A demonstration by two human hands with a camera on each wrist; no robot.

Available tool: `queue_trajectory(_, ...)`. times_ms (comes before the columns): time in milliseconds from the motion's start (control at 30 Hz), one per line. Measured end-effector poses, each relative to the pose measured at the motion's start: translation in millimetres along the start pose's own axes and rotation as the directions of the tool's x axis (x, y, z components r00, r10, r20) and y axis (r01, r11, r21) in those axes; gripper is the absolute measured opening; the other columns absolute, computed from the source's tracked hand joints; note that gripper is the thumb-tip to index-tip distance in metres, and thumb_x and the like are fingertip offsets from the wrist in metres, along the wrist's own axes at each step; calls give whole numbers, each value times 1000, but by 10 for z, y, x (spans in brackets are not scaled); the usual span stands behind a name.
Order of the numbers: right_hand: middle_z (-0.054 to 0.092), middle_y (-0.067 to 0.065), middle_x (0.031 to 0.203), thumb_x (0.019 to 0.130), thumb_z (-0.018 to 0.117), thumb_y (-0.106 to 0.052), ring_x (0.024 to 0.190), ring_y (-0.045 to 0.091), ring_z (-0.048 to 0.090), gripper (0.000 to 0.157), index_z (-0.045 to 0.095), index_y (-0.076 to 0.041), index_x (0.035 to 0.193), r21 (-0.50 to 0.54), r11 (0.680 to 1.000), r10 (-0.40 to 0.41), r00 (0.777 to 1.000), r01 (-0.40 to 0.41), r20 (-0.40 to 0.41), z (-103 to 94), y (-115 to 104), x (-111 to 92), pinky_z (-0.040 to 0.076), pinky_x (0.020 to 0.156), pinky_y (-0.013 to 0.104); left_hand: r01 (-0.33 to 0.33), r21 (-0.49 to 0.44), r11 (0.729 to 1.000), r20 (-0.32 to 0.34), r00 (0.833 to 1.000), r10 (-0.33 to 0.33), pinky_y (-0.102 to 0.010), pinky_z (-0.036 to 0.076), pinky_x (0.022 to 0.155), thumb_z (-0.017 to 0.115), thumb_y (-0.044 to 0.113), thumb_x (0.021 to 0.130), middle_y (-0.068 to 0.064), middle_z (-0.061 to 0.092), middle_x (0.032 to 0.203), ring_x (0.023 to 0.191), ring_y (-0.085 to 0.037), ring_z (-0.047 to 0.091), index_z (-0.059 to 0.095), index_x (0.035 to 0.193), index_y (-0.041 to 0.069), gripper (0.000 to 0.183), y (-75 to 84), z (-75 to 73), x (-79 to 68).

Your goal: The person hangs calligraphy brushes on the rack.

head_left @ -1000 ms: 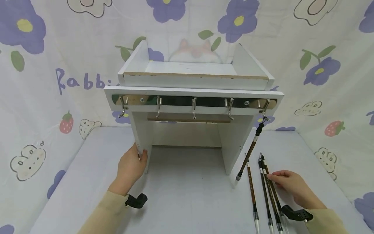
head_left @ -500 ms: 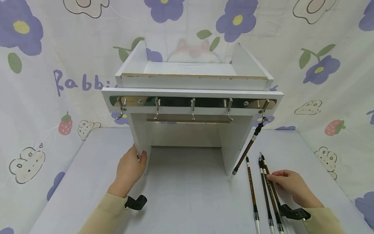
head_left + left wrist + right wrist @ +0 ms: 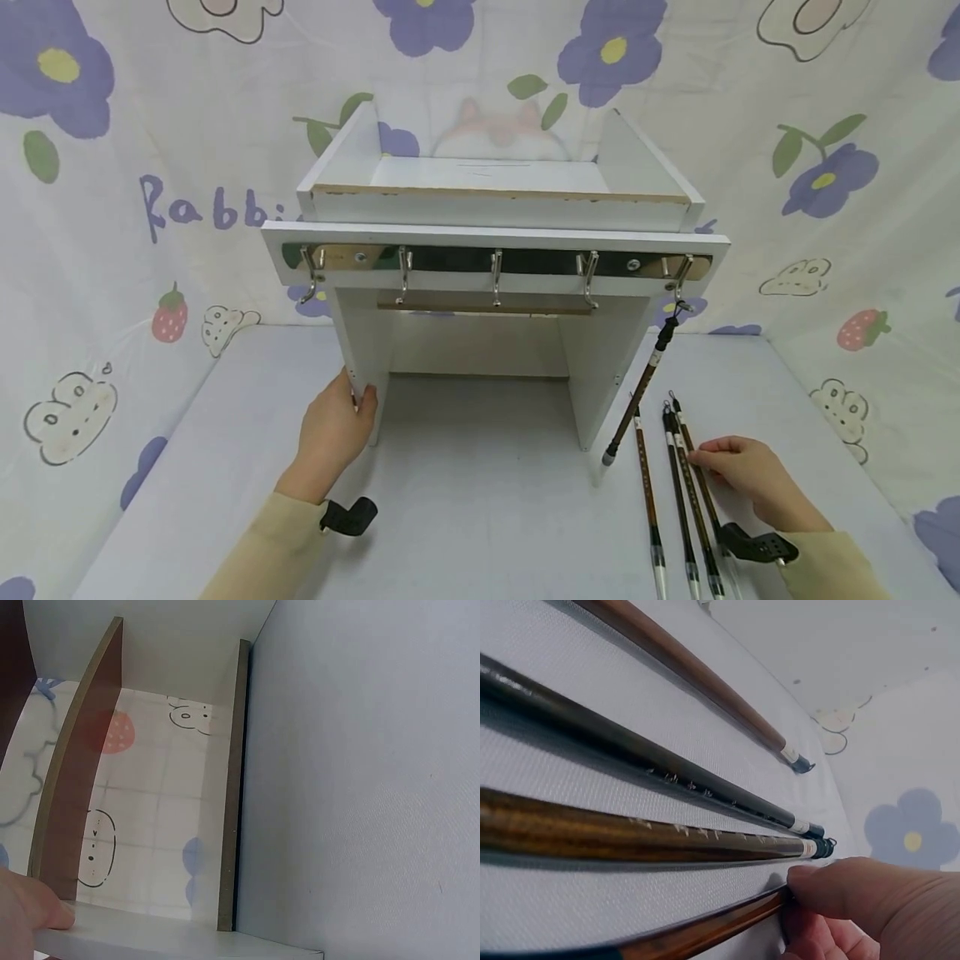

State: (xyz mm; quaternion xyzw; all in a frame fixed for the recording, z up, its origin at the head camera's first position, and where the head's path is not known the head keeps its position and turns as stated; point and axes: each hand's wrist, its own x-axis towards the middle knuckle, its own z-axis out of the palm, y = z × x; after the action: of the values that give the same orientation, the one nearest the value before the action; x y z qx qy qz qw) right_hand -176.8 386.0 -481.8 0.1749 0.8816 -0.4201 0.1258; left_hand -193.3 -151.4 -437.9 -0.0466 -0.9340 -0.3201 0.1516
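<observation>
My left hand (image 3: 333,429) grips the edge of the left side panel (image 3: 360,350) of a white wooden shelf; in the left wrist view its thumb (image 3: 49,907) lies over that panel. On the right, my right hand (image 3: 738,475) pinches the upper handle of the outermost brown writing brush (image 3: 720,926), between thumb and fingers. Beside it lie a gold-brown brush (image 3: 630,832), a dark brush (image 3: 637,754) and, farther left, a reddish-brown brush (image 3: 645,483). Another brush (image 3: 641,387) hangs by its loop from the rightmost hook (image 3: 681,279).
A metal rail (image 3: 450,260) with several hooks runs along the shelf's front board. Above it is an open white tray-like top (image 3: 498,210). The shelf stands on a white table (image 3: 480,517), against a flower-printed cloth (image 3: 480,75).
The pinched brush has shifted slightly right, widening its gap from the gold-brown one. The hanging brush swings a little. My left hand keeps its place on the panel.
</observation>
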Motion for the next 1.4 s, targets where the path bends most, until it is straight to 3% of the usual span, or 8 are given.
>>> queue_trajectory(367,60,8,86,83,76,-34,77,22,53,40,66,2,96,-77,997,-14,999,10,-50,8,-50,32,42,62,30,0,-1,1000,4,1000,0,-51,52,66,53,19,97,-26,65,106,87,-39,66,52,122,-2,33,-2,3,4)
queue_trajectory(500,62,8,85,84,75,-31,75,21,54,37,66,3,96,-72,997,0,999,-2,-33,-7,-53,43,43,61,30,-3,-3,1000,3,1000,3,-51,52,65,53,19,97,-26,65,105,87,-39,66,52,122,-2,33,3,1,13)
queue_trajectory(700,66,7,87,86,72,-31,76,19,59,46,64,9,107,-44,999,12,999,-10,33,-97,-38,66,48,64,30,-8,5,1000,-5,1000,8,-51,51,65,53,19,96,-24,66,103,85,-38,66,53,119,-1,30,-3,12,20)
queue_trajectory(900,69,10,96,89,69,-31,81,17,67,59,54,15,122,56,998,5,998,-9,66,-207,-22,39,55,73,35,-5,7,1000,-1,1000,5,-50,51,63,54,19,96,-24,66,104,84,-37,66,53,119,0,30,1,6,8)
queue_trajectory(1133,63,21,113,93,65,-30,89,21,66,60,48,15,129,118,991,-78,995,71,54,-326,-164,-102,55,77,36,-11,10,1000,-1,1000,11,-50,51,65,53,19,97,-24,66,104,85,-37,65,53,119,-1,30,3,-9,17)
queue_trajectory(1400,66,6,105,93,67,-31,88,18,66,56,46,10,125,174,964,-210,977,202,29,-413,-407,-260,55,77,34,-14,2,1000,-4,1000,14,-49,52,64,53,18,97,-25,65,108,87,-38,66,53,122,0,32,-1,-3,9)
